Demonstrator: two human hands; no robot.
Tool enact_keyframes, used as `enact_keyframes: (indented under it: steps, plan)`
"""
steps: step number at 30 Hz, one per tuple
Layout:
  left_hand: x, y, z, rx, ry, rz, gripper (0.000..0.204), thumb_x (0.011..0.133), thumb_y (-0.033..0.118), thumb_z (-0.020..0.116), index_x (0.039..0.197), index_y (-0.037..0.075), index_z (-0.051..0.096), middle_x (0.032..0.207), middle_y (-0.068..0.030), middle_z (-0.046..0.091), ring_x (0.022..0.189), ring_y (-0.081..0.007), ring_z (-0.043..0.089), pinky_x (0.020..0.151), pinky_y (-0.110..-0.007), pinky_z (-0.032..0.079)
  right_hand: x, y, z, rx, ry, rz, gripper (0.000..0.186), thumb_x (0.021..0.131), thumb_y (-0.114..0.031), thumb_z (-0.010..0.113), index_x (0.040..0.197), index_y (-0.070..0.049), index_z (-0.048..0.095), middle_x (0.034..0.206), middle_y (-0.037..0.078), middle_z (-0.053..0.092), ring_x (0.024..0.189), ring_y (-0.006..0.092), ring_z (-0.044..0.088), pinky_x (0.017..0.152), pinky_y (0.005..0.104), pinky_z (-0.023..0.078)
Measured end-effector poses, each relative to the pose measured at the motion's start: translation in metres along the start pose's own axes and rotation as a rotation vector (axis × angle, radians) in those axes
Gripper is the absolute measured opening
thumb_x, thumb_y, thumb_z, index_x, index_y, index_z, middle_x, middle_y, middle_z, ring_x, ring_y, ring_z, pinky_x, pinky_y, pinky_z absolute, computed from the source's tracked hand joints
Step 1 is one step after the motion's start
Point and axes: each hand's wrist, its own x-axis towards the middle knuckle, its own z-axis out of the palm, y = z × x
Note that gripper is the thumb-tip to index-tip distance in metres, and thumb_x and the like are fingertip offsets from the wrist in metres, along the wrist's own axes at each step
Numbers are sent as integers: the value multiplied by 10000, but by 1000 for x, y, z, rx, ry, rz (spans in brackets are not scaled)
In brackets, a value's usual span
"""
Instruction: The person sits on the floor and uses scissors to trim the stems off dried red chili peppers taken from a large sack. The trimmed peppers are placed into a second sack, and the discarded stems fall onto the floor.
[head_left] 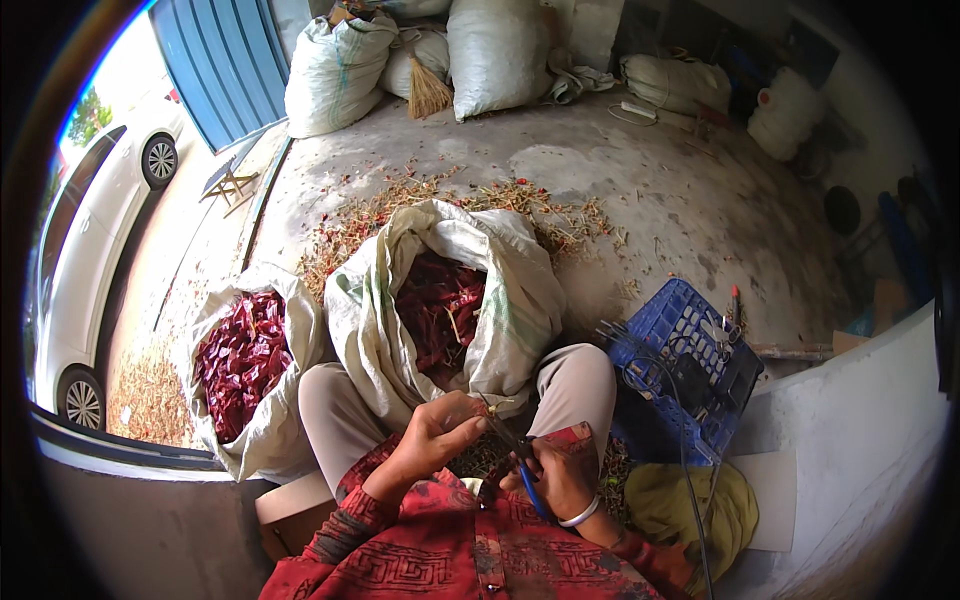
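Over my lap, my left hand [432,438] is closed in a pinch on a dried chili, mostly hidden by the fingers; its pale stem [492,408] pokes out at the fingertips. My right hand [566,478], with a white bangle at the wrist, grips blue-handled scissors [536,492]. Their dark blades point up and left, close to the stem. Between my knees stands a large open white woven sack [517,285] with dark red dried chilies [440,305] inside. Left of it, a smaller white sack [307,318] is full of brighter red chilies [240,360].
Stems and chili scraps [560,212] litter the floor beyond the large sack. A blue plastic crate [655,330] holding cables and dark devices is at my right, near an olive cloth [690,505]. Stuffed white sacks [500,55] and a straw broom [428,92] stand farther back. A white car [110,225] is outside.
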Motion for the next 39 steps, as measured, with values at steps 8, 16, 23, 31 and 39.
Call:
enact_keyframes:
  steps: [8, 16, 23, 31, 39]
  plan:
    - [1, -13, 1, 12, -32, 12, 162, 870, 83, 665, 995, -5, 611, 923, 35, 578, 830, -20, 501, 728, -181, 417, -2, -15, -9, -192, 83, -39, 652, 741, -606, 707, 860, 3, 503, 768, 181, 563, 741, 392, 594, 647, 436, 474]
    - [5, -21, 9, -47, -72, 29, 114, 876, 100, 654, 926, 5, 617, 843, 52, 576, 756, -12, 485, 662, -185, 399, -16, -8, 3, -146, 82, 131, 529, 783, -513, 719, 748, -9, 565, 643, 189, 596, 640, 377, 619, 599, 444, 488]
    - [11, -21, 17, -215, -127, -89, 125, 894, 130, 660, 941, 20, 624, 798, 58, 561, 695, -10, 477, 592, -176, 367, -24, 6, 15, 247, 25, 86, 478, 789, -458, 742, 757, -9, 584, 680, 182, 608, 651, 367, 622, 570, 393, 479]
    - [11, -19, 3, 12, -136, 128, 109, 882, 75, 657, 964, 8, 631, 897, 0, 574, 810, -75, 520, 701, -218, 406, -9, -18, -15, -232, 167, -44, 629, 741, -600, 713, 842, -13, 512, 680, 128, 529, 654, 358, 590, 563, 433, 469]
    - [10, -22, 3, 135, -63, 285, 109, 853, 45, 674, 946, 3, 635, 922, -30, 577, 839, -98, 532, 743, -252, 422, -10, -25, -11, -268, 160, 55, 584, 738, -576, 726, 771, -24, 540, 715, 156, 619, 654, 376, 630, 571, 437, 495]
